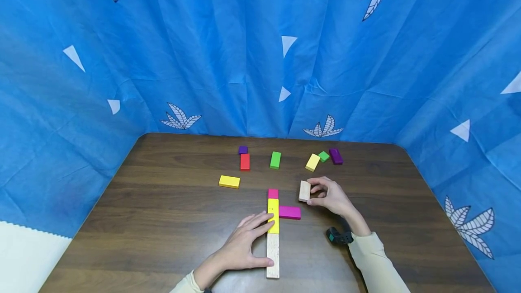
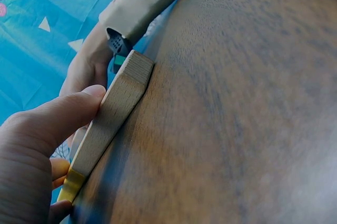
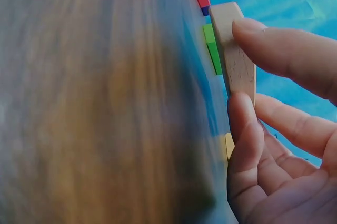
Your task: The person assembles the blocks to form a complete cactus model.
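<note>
The person's right hand [image 1: 331,198] is pinching a small plain wooden block [image 1: 304,190], its thumb bearing near one end and a curled finger near the other. Taking the curtain [image 1: 220,58] as twelve o'clock, this block is sitting at about one o'clock from the magenta block [image 1: 290,213]; whether it is touching the surface [image 1: 163,220] is not clear. The left hand [image 1: 244,245] is resting with fingers and thumb spread well apart, fingertips lying on the yellow block [image 1: 273,207] and thumb touching the longer plain block [image 1: 273,248] at six o'clock from it. A pink block [image 1: 273,193] is standing in line at twelve o'clock from the yellow one, the magenta block jutting out at three.

The held block is probably weighing little and staying stiff, its bare grain likely giving fair friction; it is hardly looking fragile. Its long sides or two ends are offering the surest hold, while the loose row is likely sliding easily if nudged. No brand, label or writing is showing legibly on the blocks, the dark wristband [image 1: 339,236] or the leaf-printed curtain.
</note>
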Action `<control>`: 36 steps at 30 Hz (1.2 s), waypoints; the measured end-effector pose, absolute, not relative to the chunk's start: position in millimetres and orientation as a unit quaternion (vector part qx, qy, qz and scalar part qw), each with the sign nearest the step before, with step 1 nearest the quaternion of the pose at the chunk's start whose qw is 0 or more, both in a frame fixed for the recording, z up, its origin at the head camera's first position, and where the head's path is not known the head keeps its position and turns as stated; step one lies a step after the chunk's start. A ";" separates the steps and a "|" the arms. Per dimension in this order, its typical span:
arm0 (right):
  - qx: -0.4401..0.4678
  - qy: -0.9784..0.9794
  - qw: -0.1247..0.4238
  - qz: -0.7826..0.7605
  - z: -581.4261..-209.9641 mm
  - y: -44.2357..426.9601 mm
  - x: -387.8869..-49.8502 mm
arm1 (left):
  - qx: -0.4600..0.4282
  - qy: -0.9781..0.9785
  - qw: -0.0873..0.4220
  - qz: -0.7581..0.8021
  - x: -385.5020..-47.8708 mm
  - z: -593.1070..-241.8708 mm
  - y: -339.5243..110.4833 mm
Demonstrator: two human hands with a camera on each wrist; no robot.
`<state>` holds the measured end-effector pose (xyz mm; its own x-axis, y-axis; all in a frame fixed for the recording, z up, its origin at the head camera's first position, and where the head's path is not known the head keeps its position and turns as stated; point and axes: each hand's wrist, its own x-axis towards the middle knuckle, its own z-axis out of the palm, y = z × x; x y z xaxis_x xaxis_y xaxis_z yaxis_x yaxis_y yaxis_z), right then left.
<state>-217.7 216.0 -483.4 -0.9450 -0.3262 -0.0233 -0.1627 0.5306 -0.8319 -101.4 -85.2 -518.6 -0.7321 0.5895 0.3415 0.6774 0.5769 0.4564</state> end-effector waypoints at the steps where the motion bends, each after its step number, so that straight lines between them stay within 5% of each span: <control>1: -0.145 0.869 0.089 -0.465 -483.6 215.4 -217.5 | -0.357 -0.885 0.075 -0.289 -101.6 -518.8 -85.3; 36: -0.195 0.874 0.092 -0.435 -495.8 204.3 -213.1 | -0.357 -0.885 0.070 -0.290 -103.6 -521.8 -86.8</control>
<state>-213.1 204.3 -495.8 -0.9073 -0.4204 0.0092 -0.2612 0.5462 -0.7959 -103.6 -86.8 -521.8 -0.7358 0.5912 0.3304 0.6721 0.5778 0.4630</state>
